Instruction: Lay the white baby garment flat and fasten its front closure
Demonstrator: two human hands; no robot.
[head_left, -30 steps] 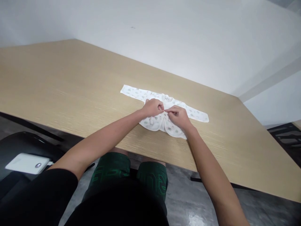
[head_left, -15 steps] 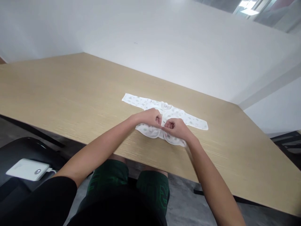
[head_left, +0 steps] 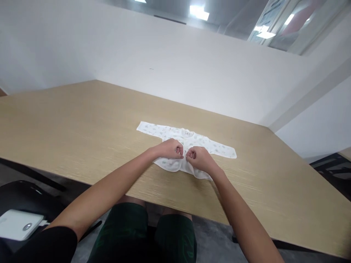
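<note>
A small white printed baby shirt (head_left: 201,140) lies spread on the table, its two sleeves stretched out to the sides and the collar toward the wall. My left hand (head_left: 172,149) is closed in a pinch on the left front edge of the shirt, near the middle opening. Just to its right, my right hand (head_left: 197,156) pinches the opposite front edge. A narrow gap parts the fingertips. Both hands cover much of the shirt's chest, and the lower hems curve out below them.
The wooden table (head_left: 82,120) reaches to a white wall (head_left: 164,58) at the back. On a black chair (head_left: 27,193) at the lower left lies a white power bank (head_left: 20,224) with a cable. A dark rack (head_left: 333,171) stands beyond the right edge.
My fingertips were together over the shirt's front and are now slightly apart. The camera view has tilted up, so the shirt and table sit lower in the picture.
</note>
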